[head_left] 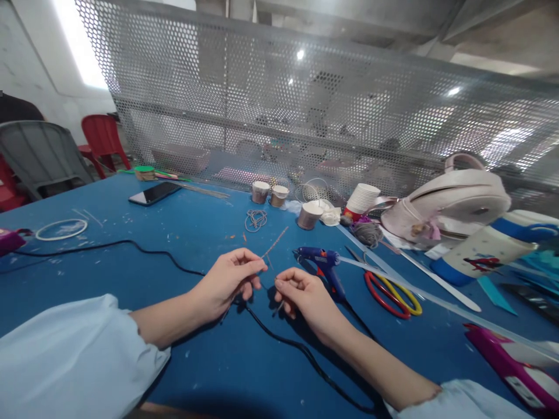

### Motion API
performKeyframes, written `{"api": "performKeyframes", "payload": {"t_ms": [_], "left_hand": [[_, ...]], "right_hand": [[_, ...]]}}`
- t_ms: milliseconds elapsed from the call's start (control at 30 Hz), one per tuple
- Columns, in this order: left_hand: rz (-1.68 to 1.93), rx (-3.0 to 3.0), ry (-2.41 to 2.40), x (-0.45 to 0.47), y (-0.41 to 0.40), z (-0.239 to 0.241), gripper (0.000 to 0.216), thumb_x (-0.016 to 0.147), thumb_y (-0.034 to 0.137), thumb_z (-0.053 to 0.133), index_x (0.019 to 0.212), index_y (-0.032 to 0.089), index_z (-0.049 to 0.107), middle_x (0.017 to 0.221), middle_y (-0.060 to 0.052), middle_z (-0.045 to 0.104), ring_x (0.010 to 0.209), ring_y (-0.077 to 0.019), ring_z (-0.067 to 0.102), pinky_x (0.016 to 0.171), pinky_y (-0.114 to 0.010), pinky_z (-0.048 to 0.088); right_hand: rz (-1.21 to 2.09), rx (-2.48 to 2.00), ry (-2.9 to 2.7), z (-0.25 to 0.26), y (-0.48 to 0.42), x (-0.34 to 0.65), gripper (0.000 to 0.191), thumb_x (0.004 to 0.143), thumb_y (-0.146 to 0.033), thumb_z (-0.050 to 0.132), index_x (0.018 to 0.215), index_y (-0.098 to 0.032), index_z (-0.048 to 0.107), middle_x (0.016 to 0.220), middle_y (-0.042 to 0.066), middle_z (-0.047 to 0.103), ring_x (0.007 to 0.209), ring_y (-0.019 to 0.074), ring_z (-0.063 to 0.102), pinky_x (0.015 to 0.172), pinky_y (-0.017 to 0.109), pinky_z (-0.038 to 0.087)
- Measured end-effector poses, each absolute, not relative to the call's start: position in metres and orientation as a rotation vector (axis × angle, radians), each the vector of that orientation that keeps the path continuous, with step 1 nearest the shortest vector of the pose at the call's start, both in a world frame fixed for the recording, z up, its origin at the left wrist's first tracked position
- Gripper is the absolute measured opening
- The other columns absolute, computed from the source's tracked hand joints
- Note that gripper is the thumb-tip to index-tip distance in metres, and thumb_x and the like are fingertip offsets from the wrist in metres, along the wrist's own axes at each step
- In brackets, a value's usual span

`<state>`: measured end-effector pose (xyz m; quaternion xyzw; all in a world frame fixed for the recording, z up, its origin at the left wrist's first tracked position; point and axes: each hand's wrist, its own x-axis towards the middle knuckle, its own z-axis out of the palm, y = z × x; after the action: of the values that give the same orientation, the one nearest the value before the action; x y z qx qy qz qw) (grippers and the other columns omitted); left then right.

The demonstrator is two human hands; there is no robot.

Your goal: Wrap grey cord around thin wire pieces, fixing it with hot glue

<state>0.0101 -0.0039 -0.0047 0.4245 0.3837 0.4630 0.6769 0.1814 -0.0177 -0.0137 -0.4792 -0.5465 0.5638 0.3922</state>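
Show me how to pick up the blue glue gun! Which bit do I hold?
Hold the blue glue gun by its handle, coming from the near right side. It lies flat, with the handle slanting toward you and the nozzle pointing left, so that should keep you clear of the tip, which might be hot.

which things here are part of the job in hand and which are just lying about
Seemingly part of the job:
- thin brownish strand, in the left hand
- blue glue gun, near the right hand, probably
- loose grey cord bundle, perhaps

Probably just lying about:
- phone
- pale bag
- cream-and-blue bottle
- stacked paper cups
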Motion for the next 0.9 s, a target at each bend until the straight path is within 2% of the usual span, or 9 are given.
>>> {"api": "performKeyframes", "payload": {"t_ms": [67, 133, 300, 400, 467, 600, 700, 900], "left_hand": [[1.045, 0.897, 0.805, 0.008, -0.003, -0.002, 0.014, 0.073, 0.021, 0.067, 0.074, 0.013, 0.055, 0.085, -0.007, 0.067, 0.055, -0.0098, 0.063, 0.039, -0.015, 0.045], [1.027, 0.84, 0.743, 0.007, -0.003, 0.0, 0.013, 0.074, 0.017, 0.065, 0.073, 0.013, 0.053, 0.097, -0.011, 0.067, 0.068, -0.0147, 0.068, 0.048, -0.017, 0.051], [0.997, 0.825, 0.713, 0.008, -0.004, 0.001, 0.012, 0.077, 0.015, 0.063, 0.071, 0.013, 0.053, 0.081, -0.009, 0.07, 0.071, -0.0142, 0.069, 0.069, -0.021, 0.055], [0.987, 0.873, 0.752, 0.006, -0.003, 0.002, 0.015, 0.074, 0.017, 0.067, 0.07, 0.012, 0.054, 0.076, -0.008, 0.07, 0.067, -0.0126, 0.069, 0.07, -0.021, 0.054], [0.968, 0.915, 0.767, 0.004, -0.004, 0.003, 0.017, 0.072, 0.02, 0.07, 0.07, 0.012, 0.055, 0.077, -0.008, 0.071, 0.067, -0.0131, 0.069, 0.07, -0.021, 0.054], [0.893, 0.99, 0.796, 0.005, -0.01, 0.004, 0.022, 0.068, 0.025, 0.074, 0.069, 0.012, 0.056, 0.077, -0.008, 0.071, 0.067, -0.0142, 0.068, 0.071, -0.025, 0.054], [0.819, 1.025, 0.825, 0.008, -0.015, 0.003, 0.025, 0.065, 0.028, 0.076, 0.067, 0.012, 0.057, 0.076, -0.008, 0.071, 0.066, -0.0147, 0.068, 0.071, -0.028, 0.054], [0.779, 1.059, 0.875, 0.012, -0.015, 0.001, 0.024, 0.063, 0.027, 0.077, 0.069, 0.011, 0.06, 0.078, -0.009, 0.072, 0.07, -0.0168, 0.069, 0.076, -0.032, 0.053]], "right_hand": [[1.455, -1.228, -1.395, -0.016, -0.017, 0.181, 0.023, 0.075, -0.036, 0.064, 0.078, -0.016, 0.056, 0.058, -0.002, 0.061, 0.039, 0.0052, 0.046, 0.035, 0.016, 0.034], [1.484, -1.232, -1.429, -0.018, -0.017, 0.18, 0.022, 0.076, -0.037, 0.063, 0.078, -0.016, 0.055, 0.06, -0.002, 0.062, 0.039, 0.0055, 0.047, 0.034, 0.016, 0.034], [1.531, -1.25, -1.599, -0.016, -0.021, 0.18, 0.017, 0.077, -0.032, 0.06, 0.077, -0.017, 0.053, 0.062, -0.001, 0.063, 0.039, 0.0064, 0.05, 0.033, 0.016, 0.036], [1.39, -1.373, -1.744, -0.003, -0.026, 0.184, 0.012, 0.078, -0.029, 0.058, 0.08, -0.017, 0.056, 0.049, -0.005, 0.056, 0.031, 0.0054, 0.042, 0.031, 0.016, 0.031], [1.256, -1.397, -1.698, 0.006, -0.028, 0.188, 0.017, 0.08, -0.031, 0.057, 0.089, -0.017, 0.057, 0.043, -0.007, 0.052, 0.03, 0.0057, 0.039, 0.031, 0.017, 0.03], [1.308, -1.171, -1.373, 0.013, -0.027, 0.19, 0.029, 0.078, -0.04, 0.06, 0.097, -0.018, 0.056, 0.059, -0.004, 0.057, 0.036, 0.0059, 0.043, 0.032, 0.018, 0.032], [1.45, -1.008, -1.237, 0.01, -0.024, 0.188, 0.027, 0.077, -0.04, 0.064, 0.092, -0.018, 0.059, 0.069, -0.002, 0.059, 0.04, 0.0049, 0.046, 0.033, 0.017, 0.033], [1.472, -0.944, -1.145, 0.007, -0.022, 0.187, 0.02, 0.076, -0.033, 0.066, 0.076, -0.013, 0.063, 0.065, 0.001, 0.063, 0.042, 0.0052, 0.05, 0.036, 0.017, 0.036]]}}
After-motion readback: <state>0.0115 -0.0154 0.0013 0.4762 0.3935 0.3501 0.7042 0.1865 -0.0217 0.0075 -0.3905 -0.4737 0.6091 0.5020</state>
